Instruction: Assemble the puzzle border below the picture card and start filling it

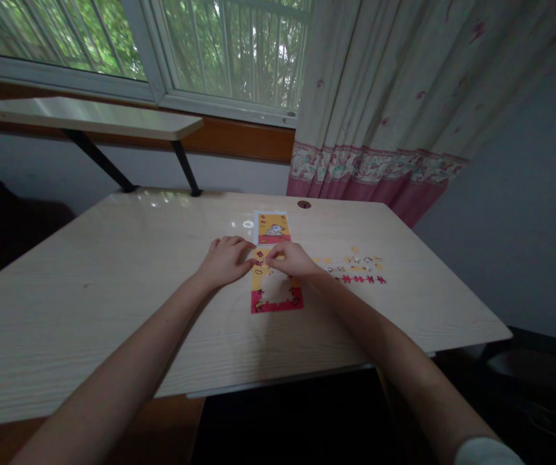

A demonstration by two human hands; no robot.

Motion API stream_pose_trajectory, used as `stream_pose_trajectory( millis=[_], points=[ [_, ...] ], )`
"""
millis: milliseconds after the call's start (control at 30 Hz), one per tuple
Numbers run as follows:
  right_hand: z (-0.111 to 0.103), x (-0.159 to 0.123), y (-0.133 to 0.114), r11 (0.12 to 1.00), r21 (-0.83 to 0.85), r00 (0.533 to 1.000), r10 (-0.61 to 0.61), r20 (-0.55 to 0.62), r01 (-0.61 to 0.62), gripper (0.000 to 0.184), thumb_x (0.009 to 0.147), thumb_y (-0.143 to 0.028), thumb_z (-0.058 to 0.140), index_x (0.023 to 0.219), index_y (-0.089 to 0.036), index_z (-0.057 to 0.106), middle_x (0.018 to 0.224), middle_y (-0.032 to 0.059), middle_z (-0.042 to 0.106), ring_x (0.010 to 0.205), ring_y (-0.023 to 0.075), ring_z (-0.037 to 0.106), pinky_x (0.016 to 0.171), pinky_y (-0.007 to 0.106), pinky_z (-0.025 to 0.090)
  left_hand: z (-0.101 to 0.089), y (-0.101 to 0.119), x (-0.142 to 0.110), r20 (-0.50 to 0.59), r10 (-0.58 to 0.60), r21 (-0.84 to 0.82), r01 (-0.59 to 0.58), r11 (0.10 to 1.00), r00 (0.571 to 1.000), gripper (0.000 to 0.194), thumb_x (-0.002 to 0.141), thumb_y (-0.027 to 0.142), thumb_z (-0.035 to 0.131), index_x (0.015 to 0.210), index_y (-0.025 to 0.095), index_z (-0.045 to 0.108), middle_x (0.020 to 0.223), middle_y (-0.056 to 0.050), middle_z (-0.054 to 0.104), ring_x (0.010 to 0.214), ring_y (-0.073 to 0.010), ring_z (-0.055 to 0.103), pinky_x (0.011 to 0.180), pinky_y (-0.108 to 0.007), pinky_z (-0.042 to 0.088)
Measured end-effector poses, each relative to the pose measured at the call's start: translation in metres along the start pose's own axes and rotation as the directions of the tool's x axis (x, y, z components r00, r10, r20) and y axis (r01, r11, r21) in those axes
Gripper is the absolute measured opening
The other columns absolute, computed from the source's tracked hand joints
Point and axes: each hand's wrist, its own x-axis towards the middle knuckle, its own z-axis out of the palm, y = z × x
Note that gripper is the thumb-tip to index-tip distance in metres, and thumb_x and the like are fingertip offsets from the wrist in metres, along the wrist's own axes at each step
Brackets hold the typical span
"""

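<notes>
A jigsaw puzzle (257,301) lies flat on the table, its red and yellow border joined around a bare middle. My left hand (228,259) rests at its left edge with fingers loosely spread, the thumb touching the border near the top. Over the upper part of the puzzle, my right hand (293,259) is pinched on a small puzzle piece, mostly hidden by the fingertips. Just beyond stands a picture card (272,226) lying flat, yellow and red with a white cartoon animal. My right hand and forearm cover the border's upper right side.
Loose puzzle pieces (361,279) lie in rows to the right, red ones nearest me and yellow and white ones behind. The pale wooden table (113,290) has a round cable hole (304,205) at the back. A raised shelf (113,119) stands at back left; a curtain (369,161) hangs behind.
</notes>
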Motion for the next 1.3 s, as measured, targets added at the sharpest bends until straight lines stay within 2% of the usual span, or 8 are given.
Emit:
stream_pose_trajectory(
  millis=[167, 400, 533, 700, 900, 967, 1100, 1300],
  points=[
    [0.006, 0.002, 0.007, 0.978, -0.204, 0.998, -0.054, -0.036, 0.045, 0.016, 0.081, -0.03, 0.063, 0.082, -0.022, 0.076, 0.087, 0.0035, 0.074, 0.088, 0.0173, 0.064, 0.083, 0.026, 0.044, -0.002, 0.002, 0.0, 0.002, 0.0, -0.003, 0.0, 1.0, 1.0, 0.039, 0.083, 0.044, 0.05, 0.112, 0.019, 0.061, 0.117, -0.01, 0.062, 0.11, -0.0313, 0.053, 0.094, -0.047, 0.036],
    [0.01, 0.003, 0.013, 0.961, -0.264, 0.994, -0.096, -0.054, 0.079, 0.018, 0.082, -0.034, 0.063, 0.081, -0.022, 0.075, 0.089, 0.007, 0.071, 0.092, 0.0207, 0.059, 0.088, 0.032, 0.041, -0.001, 0.001, 0.0, 0.002, 0.001, -0.006, -0.001, 1.0, 1.0, 0.04, 0.083, 0.044, 0.049, 0.113, 0.021, 0.062, 0.117, -0.011, 0.062, 0.11, -0.0313, 0.052, 0.095, -0.048, 0.036],
    [0.009, 0.002, 0.009, 0.98, -0.19, 0.995, -0.081, -0.065, 0.067, 0.015, 0.08, -0.032, 0.065, 0.078, -0.02, 0.074, 0.088, 0.006, 0.071, 0.091, 0.0194, 0.06, 0.086, 0.03, 0.042, -0.002, 0.002, -0.001, 0.009, -0.002, -0.008, 0.002, 1.0, 1.0, 0.039, 0.083, 0.044, 0.05, 0.112, 0.021, 0.062, 0.117, -0.01, 0.062, 0.11, -0.0311, 0.052, 0.095, -0.048, 0.036],
    [0.003, -0.002, 0.003, 0.997, 0.065, 0.998, 0.035, -0.05, -0.032, 0.009, 0.077, -0.026, 0.066, 0.076, -0.019, 0.071, 0.08, 0.002, 0.07, 0.078, 0.014, 0.062, 0.075, 0.025, 0.043, -0.003, 0.003, -0.001, -0.009, 0.003, -0.006, -0.003, 1.0, 1.0, 0.041, 0.086, 0.045, 0.044, 0.111, 0.019, 0.063, 0.116, -0.012, 0.063, 0.108, -0.0312, 0.054, 0.093, -0.048, 0.037],
    [-0.011, -0.006, 0.015, 0.91, 0.415, 0.995, 0.057, -0.076, -0.021, 0.013, 0.077, -0.028, 0.062, 0.079, -0.015, 0.063, 0.074, 0.0022, 0.065, 0.068, 0.0115, 0.058, 0.065, 0.024, 0.044, -0.003, 0.002, -0.001, -0.017, -0.004, -0.006, 0.004, 1.0, 1.0, 0.04, 0.089, 0.045, 0.041, 0.111, 0.02, 0.063, 0.113, -0.01, 0.064, 0.107, -0.03, 0.054, 0.092, -0.047, 0.037],
    [-0.017, -0.007, 0.019, 0.88, 0.473, 0.993, 0.082, -0.081, -0.034, 0.011, 0.077, -0.025, 0.06, 0.079, -0.015, 0.06, 0.074, 0.0021, 0.064, 0.066, 0.011, 0.058, 0.064, 0.023, 0.044, -0.002, 0.001, -0.001, -0.023, -0.002, 0.0, 0.002, 1.0, 1.0, 0.038, 0.088, 0.042, 0.042, 0.11, 0.02, 0.063, 0.113, -0.01, 0.064, 0.107, -0.03, 0.054, 0.092, -0.048, 0.036],
    [-0.029, -0.009, 0.02, 0.886, 0.459, 0.985, 0.129, -0.118, -0.061, 0.005, 0.078, -0.02, 0.055, 0.079, -0.016, 0.057, 0.069, 0.0005, 0.061, 0.063, 0.0106, 0.055, 0.06, 0.022, 0.041, 0.0, -0.002, 0.0, -0.024, 0.008, 0.001, -0.008, 1.0, 1.0, 0.036, 0.087, 0.039, 0.043, 0.11, 0.02, 0.063, 0.112, -0.011, 0.064, 0.106, -0.0305, 0.054, 0.093, -0.049, 0.035],
    [-0.056, -0.009, 0.03, 0.97, 0.245, 0.986, 0.03, -0.162, 0.011, 0.018, 0.081, -0.024, 0.052, 0.091, -0.015, 0.064, 0.07, -0.0004, 0.059, 0.063, 0.0108, 0.049, 0.061, 0.022, 0.037, 0.001, -0.003, 0.0, -0.028, -0.007, 0.021, 0.007, 1.0, 1.0, 0.034, 0.087, 0.038, 0.044, 0.109, 0.021, 0.063, 0.112, -0.01, 0.065, 0.106, -0.0298, 0.055, 0.092, -0.048, 0.036]
  ],
)
